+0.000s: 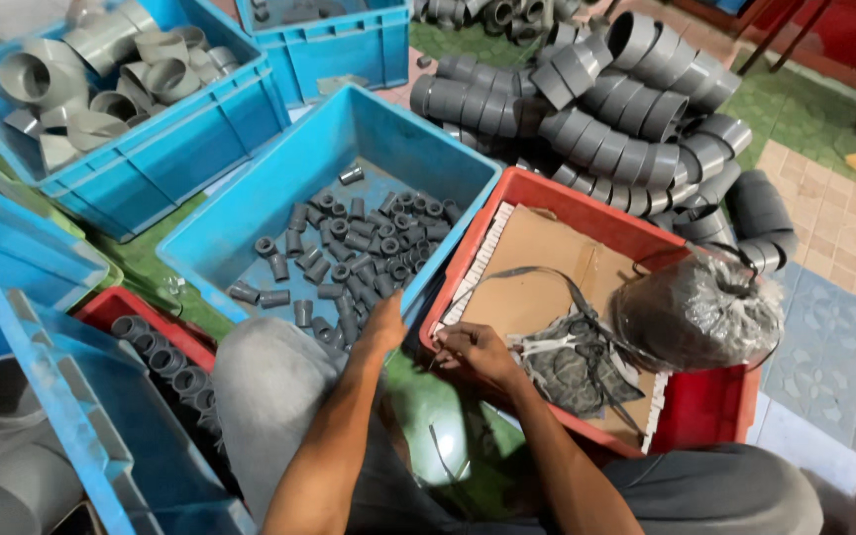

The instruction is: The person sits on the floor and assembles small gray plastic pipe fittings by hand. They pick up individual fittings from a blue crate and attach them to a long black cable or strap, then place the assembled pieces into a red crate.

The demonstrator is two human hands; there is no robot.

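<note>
Head view: the left hand [385, 322] rests at the near rim of the blue crate [250, 213], at about 6 o'clock of it, just beside the small grey pipe couplings [354, 248] scattered over the crate floor. Whether its fingers are spread or curled I cannot tell, since they are turned away from the camera. The right hand [473, 352] sits at the 9 o'clock edge of the red crate [705, 406], its fingers pressed together as if pinching a thin dark strap [532, 272] or cord; the pinched bit itself is too small to make out.

The strap loops over a sheet of cardboard [537, 267] towards a crumpled bundle of plastic sacking [572, 362]. At 3 o'clock of the red crate lies a tied clear plastic bag [695, 312] of dark parts.

The couplings look light, stiff and smooth, probably a little slippery; each should take a grip across its outer wall. The strap looks limp and thin, best pinched near its free end.

At 12 o'clock, large grey elbow fittings [626, 109] lie heaped on the floor.
</note>
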